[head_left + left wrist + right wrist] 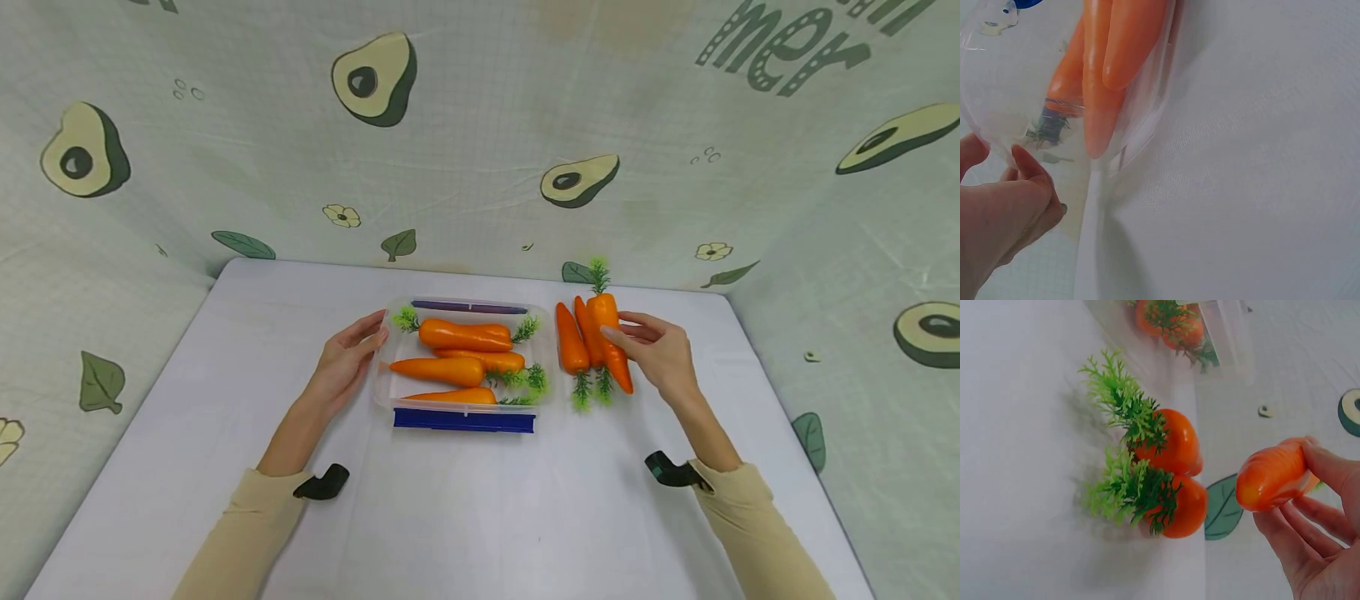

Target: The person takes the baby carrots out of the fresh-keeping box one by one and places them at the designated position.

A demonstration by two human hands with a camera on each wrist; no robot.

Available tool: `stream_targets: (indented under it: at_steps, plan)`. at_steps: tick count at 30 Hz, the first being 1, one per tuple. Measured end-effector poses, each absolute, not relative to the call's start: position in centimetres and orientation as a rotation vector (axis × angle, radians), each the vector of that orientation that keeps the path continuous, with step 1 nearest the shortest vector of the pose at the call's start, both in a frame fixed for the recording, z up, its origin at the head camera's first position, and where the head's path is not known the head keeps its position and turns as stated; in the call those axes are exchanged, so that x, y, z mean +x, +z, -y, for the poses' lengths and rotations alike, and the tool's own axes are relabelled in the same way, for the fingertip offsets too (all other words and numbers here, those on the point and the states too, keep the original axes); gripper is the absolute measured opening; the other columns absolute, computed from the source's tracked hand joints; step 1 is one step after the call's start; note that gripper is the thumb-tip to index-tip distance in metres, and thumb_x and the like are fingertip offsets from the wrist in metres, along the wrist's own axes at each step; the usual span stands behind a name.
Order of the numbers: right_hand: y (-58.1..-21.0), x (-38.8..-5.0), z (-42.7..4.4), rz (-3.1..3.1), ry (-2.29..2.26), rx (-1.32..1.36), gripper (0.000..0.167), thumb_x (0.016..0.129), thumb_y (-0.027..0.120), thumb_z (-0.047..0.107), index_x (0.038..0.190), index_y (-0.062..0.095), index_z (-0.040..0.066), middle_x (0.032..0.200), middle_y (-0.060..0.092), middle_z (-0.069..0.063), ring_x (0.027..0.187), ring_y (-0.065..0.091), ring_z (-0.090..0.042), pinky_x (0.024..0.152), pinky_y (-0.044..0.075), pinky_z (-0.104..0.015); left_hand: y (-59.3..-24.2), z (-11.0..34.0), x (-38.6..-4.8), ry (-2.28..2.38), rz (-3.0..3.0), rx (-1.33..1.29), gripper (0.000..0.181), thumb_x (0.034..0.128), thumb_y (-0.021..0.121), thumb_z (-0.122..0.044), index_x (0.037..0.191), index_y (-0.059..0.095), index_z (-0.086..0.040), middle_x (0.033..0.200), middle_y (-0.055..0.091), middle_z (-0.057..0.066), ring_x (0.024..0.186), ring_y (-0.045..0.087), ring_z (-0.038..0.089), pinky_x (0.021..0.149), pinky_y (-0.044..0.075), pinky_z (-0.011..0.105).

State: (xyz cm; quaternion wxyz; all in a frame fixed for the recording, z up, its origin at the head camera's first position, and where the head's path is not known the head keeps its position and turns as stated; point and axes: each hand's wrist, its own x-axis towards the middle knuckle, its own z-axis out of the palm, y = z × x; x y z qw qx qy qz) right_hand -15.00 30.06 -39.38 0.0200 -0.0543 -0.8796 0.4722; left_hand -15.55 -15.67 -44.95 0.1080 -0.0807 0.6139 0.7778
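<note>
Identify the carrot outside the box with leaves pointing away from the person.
The carrot held in the right hand; the two carrots beside it have leaves pointing the opposite way.

A container (463,409) is sitting on the counter (450,517), several carrots (438,372) lying crosswise inside. The left grip (341,362) is holding its left end. Just right of the container, two more carrots (573,342) are lying side by side, leaves frontward. The right grip (660,354) is holding a further carrot (602,312) above them. A cloth (465,167) is hanging behind.
</note>
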Motion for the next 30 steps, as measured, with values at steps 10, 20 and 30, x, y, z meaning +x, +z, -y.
stream_targets:
  at_steps: [10,20,30]
  plan:
    - [-41.2,-15.0,-32.3,2.659,1.415,-0.394,0.066,0.091,0.077,0.046,0.139,0.063,0.003,0.128,0.066,-0.026,0.082,0.062,0.005,0.072,0.057,-0.015,-45.1,15.6,-15.6,2.299,-1.803,-0.237,0.055,0.1045,0.062,-0.013,0.156,0.043,-0.005,0.156,0.038,0.016,0.124,0.051,0.01,0.105,0.042,0.014]
    - [-42.3,-15.7,-33.5,2.686,1.269,-0.435,0.063,0.091,0.078,0.044,0.136,0.066,0.001,0.123,0.069,-0.026,0.086,0.067,-0.008,0.067,0.054,-0.011,-45.1,15.5,-15.6,2.328,-1.782,-0.243,0.055,0.104,0.062,-0.011,0.155,0.043,-0.003,0.158,0.037,0.017,0.121,0.052,0.009,0.105,0.043,0.014]
    - [-43.3,-16.3,-33.4,2.74,1.157,-0.387,0.06,0.092,0.079,0.04,0.132,0.067,-0.003,0.119,0.07,-0.028,0.107,0.068,-0.042,0.064,0.045,-0.005,-45.2,15.5,-15.7,2.315,-1.791,-0.253,0.055,0.1041,0.062,-0.013,0.155,0.045,-0.005,0.153,0.04,0.014,0.128,0.05,0.015,0.105,0.043,0.014]
